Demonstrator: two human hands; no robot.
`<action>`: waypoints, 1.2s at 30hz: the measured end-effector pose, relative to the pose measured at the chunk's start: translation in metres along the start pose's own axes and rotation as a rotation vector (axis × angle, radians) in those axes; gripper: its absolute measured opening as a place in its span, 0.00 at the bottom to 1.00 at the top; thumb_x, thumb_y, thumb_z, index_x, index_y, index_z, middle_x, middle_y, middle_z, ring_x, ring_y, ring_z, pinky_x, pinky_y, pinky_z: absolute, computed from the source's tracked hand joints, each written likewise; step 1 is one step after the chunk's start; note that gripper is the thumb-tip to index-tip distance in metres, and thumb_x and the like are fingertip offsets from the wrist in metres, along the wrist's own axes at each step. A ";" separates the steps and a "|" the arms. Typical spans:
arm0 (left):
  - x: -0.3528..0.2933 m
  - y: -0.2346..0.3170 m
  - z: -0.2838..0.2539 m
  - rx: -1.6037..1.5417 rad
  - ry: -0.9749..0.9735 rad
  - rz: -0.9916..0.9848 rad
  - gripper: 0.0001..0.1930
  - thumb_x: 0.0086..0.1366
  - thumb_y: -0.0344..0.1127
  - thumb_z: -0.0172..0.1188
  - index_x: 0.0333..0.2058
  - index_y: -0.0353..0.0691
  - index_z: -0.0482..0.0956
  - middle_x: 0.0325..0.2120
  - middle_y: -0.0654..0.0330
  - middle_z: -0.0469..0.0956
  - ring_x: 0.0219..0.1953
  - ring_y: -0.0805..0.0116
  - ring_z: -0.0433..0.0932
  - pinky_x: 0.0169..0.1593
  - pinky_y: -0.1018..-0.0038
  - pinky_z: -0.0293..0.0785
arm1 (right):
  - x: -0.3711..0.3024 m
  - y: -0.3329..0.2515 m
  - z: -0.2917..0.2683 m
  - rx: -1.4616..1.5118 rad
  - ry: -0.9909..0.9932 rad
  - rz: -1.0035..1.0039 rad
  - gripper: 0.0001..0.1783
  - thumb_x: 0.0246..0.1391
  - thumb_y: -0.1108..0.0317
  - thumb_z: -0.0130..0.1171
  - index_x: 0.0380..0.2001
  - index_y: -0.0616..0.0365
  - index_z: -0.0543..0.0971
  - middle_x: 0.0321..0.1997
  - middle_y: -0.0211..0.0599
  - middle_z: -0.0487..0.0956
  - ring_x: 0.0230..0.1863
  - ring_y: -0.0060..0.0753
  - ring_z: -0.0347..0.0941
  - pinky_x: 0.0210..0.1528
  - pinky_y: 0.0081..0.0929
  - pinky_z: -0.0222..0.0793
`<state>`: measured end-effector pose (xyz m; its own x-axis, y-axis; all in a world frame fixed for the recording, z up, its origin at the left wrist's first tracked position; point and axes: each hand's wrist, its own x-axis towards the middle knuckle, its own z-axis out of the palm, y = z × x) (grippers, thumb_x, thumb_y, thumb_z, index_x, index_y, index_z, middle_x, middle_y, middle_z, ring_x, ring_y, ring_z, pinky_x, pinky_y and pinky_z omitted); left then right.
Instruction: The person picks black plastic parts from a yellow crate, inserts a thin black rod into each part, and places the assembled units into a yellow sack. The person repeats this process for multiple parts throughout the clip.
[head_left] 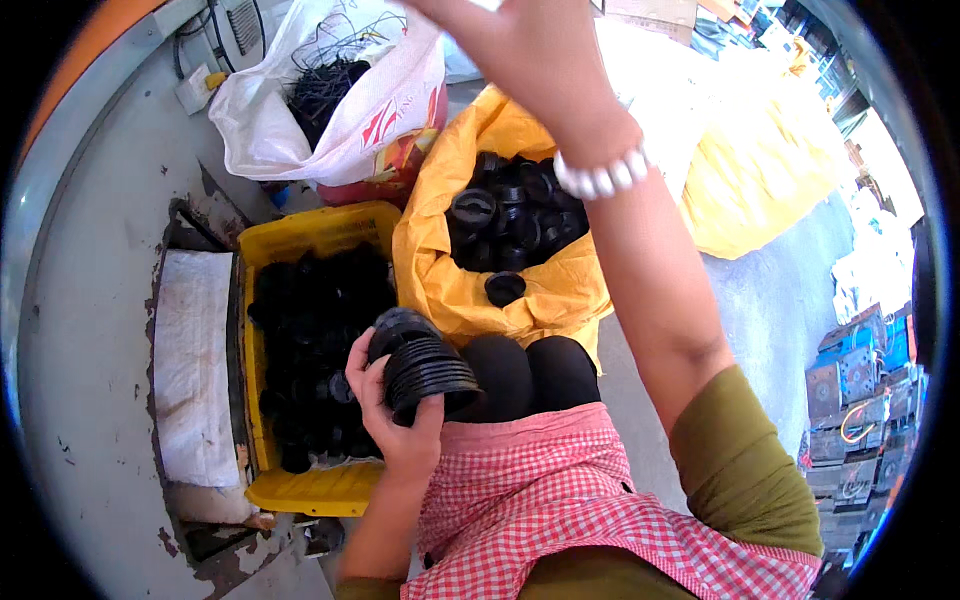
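Note:
My left hand (400, 430) is wrapped round a stack of black round plastic caps (430, 375), their ribbed edges lined up, with the thumb at the near side. It is above the right edge of a yellow crate (320, 490) filled with similar black pieces (320, 330). At the top, my right hand (530, 70), wearing a white beaded bracelet (603, 178), is raised with thumb stretched out and nothing visible in it. Its fingertips are cut off by the frame edge. Below that arm lies an open orange sack (430, 270) of black caps (515, 215). A single cap (505, 289) rests on its near fold.
A white woven sack (270, 140) with black wires (325, 95) stands at the back left, near a grey metal wall (90, 330). Another yellow sack (760, 170) is at the right. Stacked metal units (850, 400) line the far right.

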<state>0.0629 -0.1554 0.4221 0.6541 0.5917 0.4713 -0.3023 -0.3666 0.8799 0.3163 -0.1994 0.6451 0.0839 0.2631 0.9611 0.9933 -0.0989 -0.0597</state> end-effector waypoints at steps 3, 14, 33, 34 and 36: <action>0.022 0.001 0.035 -0.024 0.155 0.105 0.24 0.54 0.31 0.65 0.49 0.40 0.69 0.59 0.50 0.61 0.59 0.54 0.64 0.62 0.63 0.62 | -0.036 -0.026 -0.023 0.155 -0.040 0.048 0.32 0.55 0.66 0.60 0.59 0.67 0.61 0.57 0.54 0.69 0.55 0.45 0.69 0.58 0.34 0.66; 0.078 -0.076 0.121 -0.362 0.080 -0.177 0.34 0.55 0.34 0.67 0.57 0.32 0.61 0.55 0.48 0.65 0.59 0.58 0.64 0.61 0.63 0.62 | -0.232 -0.077 -0.123 0.107 -0.463 0.578 0.24 0.54 0.83 0.55 0.54 0.59 0.67 0.57 0.46 0.72 0.44 0.30 0.76 0.51 0.27 0.71; -0.124 -0.222 -0.127 1.358 0.053 -0.811 0.33 0.54 0.30 0.67 0.58 0.39 0.61 0.55 0.44 0.62 0.56 0.45 0.64 0.57 0.56 0.67 | -0.318 -0.139 -0.129 0.266 -0.716 1.058 0.11 0.53 0.85 0.55 0.40 0.65 0.76 0.40 0.42 0.78 0.34 0.29 0.78 0.38 0.22 0.74; -0.122 -0.227 -0.131 1.357 0.002 -0.878 0.35 0.54 0.31 0.67 0.59 0.40 0.60 0.55 0.44 0.63 0.56 0.44 0.65 0.57 0.55 0.68 | -0.317 -0.141 -0.128 0.263 -0.733 1.022 0.11 0.53 0.84 0.55 0.40 0.65 0.76 0.39 0.42 0.78 0.34 0.29 0.78 0.38 0.22 0.74; -0.118 -0.233 -0.137 1.332 -0.074 -0.960 0.36 0.54 0.34 0.68 0.59 0.42 0.60 0.55 0.44 0.64 0.55 0.44 0.66 0.56 0.55 0.69 | -0.313 -0.145 -0.126 0.250 -0.775 0.949 0.10 0.53 0.84 0.55 0.40 0.64 0.76 0.39 0.41 0.78 0.34 0.29 0.78 0.37 0.22 0.74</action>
<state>-0.0390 -0.0411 0.1697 0.2804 0.9340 -0.2215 0.9567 -0.2533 0.1432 0.1359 -0.3882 0.3872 0.7146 0.6917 0.1045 0.4963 -0.3960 -0.7726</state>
